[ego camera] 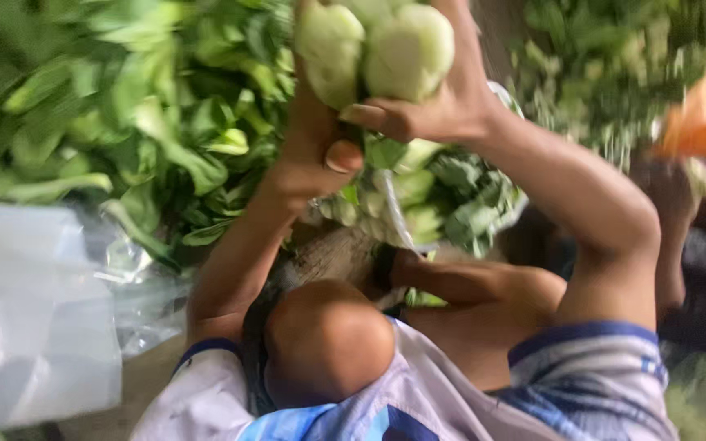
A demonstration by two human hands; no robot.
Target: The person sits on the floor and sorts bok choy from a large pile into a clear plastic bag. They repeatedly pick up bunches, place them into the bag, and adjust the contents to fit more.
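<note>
Item: 1 bunch of pale-stemmed greens (377, 45), raised at top centre, clasped by both hands: left hand (312, 155) below, right hand (443, 98) wrapped around. Surroundings: leafy pile (124, 106), clear plastic bag (34, 310). Handling, as judged: keep stem ends level, grip even.
</note>
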